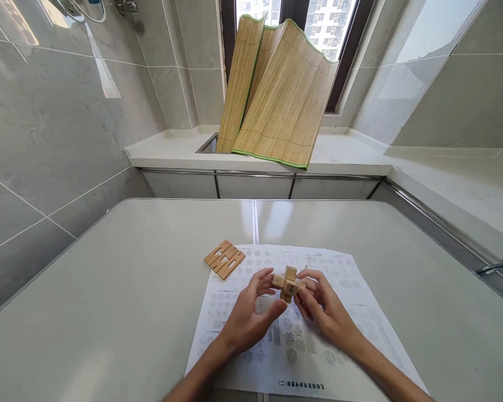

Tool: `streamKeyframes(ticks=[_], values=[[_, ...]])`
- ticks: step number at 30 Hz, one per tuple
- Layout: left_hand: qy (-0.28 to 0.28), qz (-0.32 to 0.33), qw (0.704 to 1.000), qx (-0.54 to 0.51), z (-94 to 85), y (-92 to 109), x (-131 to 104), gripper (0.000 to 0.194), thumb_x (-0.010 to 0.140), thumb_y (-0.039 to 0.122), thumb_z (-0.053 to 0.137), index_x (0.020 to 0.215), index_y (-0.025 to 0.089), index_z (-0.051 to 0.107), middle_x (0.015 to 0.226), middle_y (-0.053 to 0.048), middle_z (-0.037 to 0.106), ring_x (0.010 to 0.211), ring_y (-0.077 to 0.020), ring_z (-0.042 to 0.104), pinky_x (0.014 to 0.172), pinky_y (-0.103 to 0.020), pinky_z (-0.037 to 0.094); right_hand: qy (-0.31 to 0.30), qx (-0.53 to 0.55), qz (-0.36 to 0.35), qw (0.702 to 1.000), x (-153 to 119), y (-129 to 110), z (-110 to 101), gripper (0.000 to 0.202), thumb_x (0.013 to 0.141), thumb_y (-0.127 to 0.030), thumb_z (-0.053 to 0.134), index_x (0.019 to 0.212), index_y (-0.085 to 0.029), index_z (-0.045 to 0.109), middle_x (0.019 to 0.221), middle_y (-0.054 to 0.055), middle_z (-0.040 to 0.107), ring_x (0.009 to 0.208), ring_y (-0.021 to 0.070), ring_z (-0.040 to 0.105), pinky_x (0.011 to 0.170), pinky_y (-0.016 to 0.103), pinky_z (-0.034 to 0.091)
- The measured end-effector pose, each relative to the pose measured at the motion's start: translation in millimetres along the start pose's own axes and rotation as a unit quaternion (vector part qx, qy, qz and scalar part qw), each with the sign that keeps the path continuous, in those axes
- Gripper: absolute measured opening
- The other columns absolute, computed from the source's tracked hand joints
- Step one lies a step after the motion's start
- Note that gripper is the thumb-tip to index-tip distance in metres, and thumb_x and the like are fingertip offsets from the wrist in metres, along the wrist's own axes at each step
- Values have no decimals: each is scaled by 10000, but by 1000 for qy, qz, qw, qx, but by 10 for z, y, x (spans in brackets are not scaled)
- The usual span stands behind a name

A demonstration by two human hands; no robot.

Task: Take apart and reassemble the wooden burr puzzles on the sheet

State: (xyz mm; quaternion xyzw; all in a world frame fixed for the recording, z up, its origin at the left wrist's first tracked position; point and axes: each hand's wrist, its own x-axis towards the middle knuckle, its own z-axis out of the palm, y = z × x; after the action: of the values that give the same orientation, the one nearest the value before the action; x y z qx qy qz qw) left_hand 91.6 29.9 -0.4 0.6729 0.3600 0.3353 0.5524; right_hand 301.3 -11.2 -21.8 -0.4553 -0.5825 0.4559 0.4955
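1. The table spreads around me.
2. The sheet lies below my hands.
3. My left hand curves at the blocks' 8 o'clock; I can't tell whether it grips.
4. My right hand pinches their 3 o'clock side.
5. The plates lie flat at 10 o'clock.
6. The blocks, between my hands, already sit joined crosswise; what's left, I can't tell.

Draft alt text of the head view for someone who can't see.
A person's right hand grips a wooden burr puzzle, the left hand curved at its side, over a printed diagram sheet on a pale table. A slotted wooden panel overlaps the sheet's far left corner; beyond, a green-edged bamboo mat stands before a window.
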Motion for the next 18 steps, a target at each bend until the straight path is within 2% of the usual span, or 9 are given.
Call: streamKeyframes(ticks=[3, 6, 9, 14, 18], values=[[-32, -9, 998, -47, 25, 25, 7, 607, 941, 478, 698, 1456, 227, 497, 1357, -116, 692, 1261, -291, 665, 1115, -460, 515, -28, -8, 9, 1000, -34, 8, 45, 252, 1092, -450, 462, 1271, -274, 459, 815, -17, 612, 655, 158, 588, 647, 292, 494], [-4, -4, 1000, -29, 28, 65, 14, 567, 899, 420, 756, 1399, 234, 566, 1351, -94, 702, 1273, -288, 661, 1131, -438, 502, -48, -38, 10, 998, -26, -9, 39, 261, 1076, -444, 490, 1264, -264, 504, 879, 14, 681, 701, 175, 643, 679, 300, 522], [29, -2, 1000, 0, 28, 89, 16, 567, 845, 380, 810, 1351, 225, 607, 1323, -95, 717, 1234, -288, 680, 1087, -424, 537, -53, -106, 4, 993, -3, -16, -2, 239, 1051, -434, 531, 1186, -244, 586, 870, 30, 713, 671, 178, 635, 610, 279, 496], [50, 18, 998, 36, 60, 99, 15, 538, 791, 387, 855, 1259, 222, 646, 1226, -79, 749, 1137, -276, 717, 1057, -427, 556, -18, -156, -3, 988, -5, 14, -33, 185, 1025, -395, 563, 1083, -231, 627, 834, 37, 698, 654, 175, 595, 505, 247, 424], [55, 17, 998, 31, 74, 93, 16, 534, 800, 378, 844, 1264, 216, 636, 1222, -87, 749, 1142, -274, 714, 1041, -417, 566, 8, -152, 5, 988, 5, -13, -37, 228, 994, -423, 612, 1110, -229, 638, 843, 37, 692, 647, 173, 587, 538, 261, 461]])
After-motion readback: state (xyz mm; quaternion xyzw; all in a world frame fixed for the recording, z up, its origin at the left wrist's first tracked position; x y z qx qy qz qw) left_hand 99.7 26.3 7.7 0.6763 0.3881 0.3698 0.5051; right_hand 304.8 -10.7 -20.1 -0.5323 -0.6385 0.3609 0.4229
